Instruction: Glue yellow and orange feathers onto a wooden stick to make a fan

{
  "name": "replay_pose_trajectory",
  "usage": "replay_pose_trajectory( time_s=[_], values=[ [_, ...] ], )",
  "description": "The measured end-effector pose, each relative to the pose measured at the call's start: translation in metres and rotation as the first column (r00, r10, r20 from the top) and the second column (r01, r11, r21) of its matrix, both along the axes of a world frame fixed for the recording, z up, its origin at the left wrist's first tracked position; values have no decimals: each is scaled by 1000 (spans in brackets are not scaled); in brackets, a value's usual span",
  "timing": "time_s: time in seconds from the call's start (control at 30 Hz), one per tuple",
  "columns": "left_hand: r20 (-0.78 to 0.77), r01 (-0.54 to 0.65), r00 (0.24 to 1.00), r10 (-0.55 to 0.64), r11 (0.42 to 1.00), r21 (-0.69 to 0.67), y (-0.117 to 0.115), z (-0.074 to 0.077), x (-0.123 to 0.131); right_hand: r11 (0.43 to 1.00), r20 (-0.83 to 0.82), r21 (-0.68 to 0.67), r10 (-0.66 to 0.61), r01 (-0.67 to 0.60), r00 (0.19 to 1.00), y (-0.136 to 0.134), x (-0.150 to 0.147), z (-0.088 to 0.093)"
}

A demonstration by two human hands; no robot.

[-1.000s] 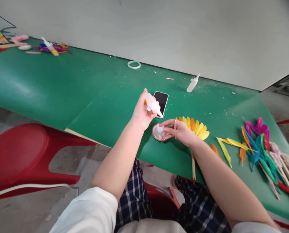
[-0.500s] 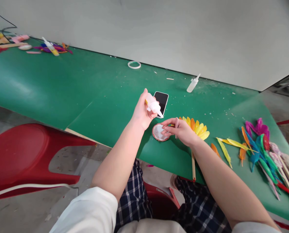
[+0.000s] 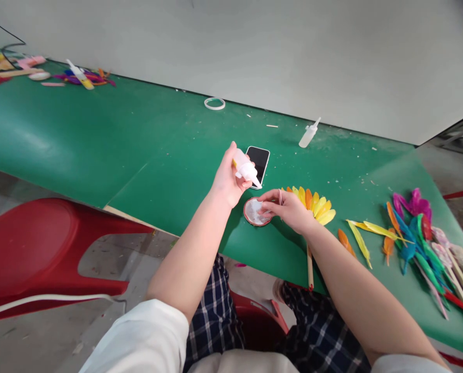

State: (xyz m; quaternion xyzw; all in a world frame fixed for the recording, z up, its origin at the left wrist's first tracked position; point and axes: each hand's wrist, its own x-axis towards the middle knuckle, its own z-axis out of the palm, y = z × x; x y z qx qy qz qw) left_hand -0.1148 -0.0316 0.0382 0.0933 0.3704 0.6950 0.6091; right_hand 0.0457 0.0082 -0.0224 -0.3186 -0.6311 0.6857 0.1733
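Note:
My left hand [image 3: 228, 178] is wrapped round a white glue bottle [image 3: 245, 166], its pointed nozzle tilted down to the right. Below the nozzle tip lies a small round disc [image 3: 253, 216] with a whitish face and a reddish rim. My right hand [image 3: 288, 208] has its fingers bent over the disc's right side; whether the fingertips touch it I cannot tell. A narrow pale pink strip [image 3: 280, 197] shows between those fingers. Partly behind this hand is a fan of yellow and orange feathers [image 3: 320, 206] with a wooden stick handle [image 3: 310, 267].
A phone [image 3: 260, 161] lies behind the bottle. Farther back are a second bottle [image 3: 309, 133] and a white ring [image 3: 214, 103]. Loose colourful feathers [image 3: 408, 248] and sticks [image 3: 459, 280] lie at the right. More craft pieces [image 3: 83, 77] sit far left. A red chair [image 3: 29, 248] stands at the left.
My right hand has shifted slightly, and the pink strip between its fingers shows less and sits a little farther left. My left hand and the bottle have stayed in place.

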Motion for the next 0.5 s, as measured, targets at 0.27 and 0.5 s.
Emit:
replay_pose_trajectory(
  time_s=[0.27, 0.5],
  values=[
    [0, 6, 1000, -6, 1000, -17, 0, 0, -1, 964, 109, 265, -26, -4, 994, -2, -1, 0],
    [18, 5, 1000, -5, 1000, 0, 1, 1, -1, 857, 200, 512, -54, -57, 978, -4, 0, 2]
  ],
)
